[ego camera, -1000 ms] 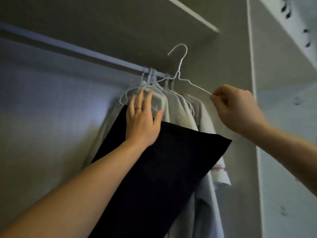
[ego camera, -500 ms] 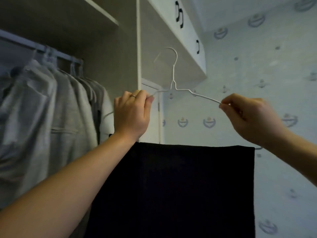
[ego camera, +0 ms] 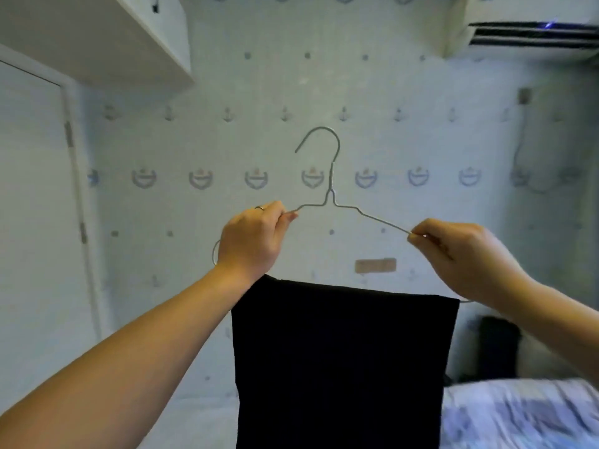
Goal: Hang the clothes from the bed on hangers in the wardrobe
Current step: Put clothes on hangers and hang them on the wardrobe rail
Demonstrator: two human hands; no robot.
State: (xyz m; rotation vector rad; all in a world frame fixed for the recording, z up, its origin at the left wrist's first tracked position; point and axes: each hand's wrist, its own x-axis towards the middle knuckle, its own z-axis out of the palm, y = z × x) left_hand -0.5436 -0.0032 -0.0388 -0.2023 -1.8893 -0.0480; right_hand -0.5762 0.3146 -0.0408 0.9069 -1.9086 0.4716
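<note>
Pointing up, hanger (ego camera: 330,192) hook; long axis sideways.

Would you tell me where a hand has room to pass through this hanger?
Free: the gap inside the hanger, between its wire shoulders and the top edge of the black garment. Crowded: both ends, where the left hand and right hand grip.

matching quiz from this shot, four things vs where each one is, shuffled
Things:
1 wire hanger
2 black garment
3 bed
4 air conditioner

Places:
a high up, top right
b draped over the hanger's lower bar
c gripped by the left hand and right hand
d bottom right corner

Pairs: 1-c, 2-b, 3-d, 4-a
</note>
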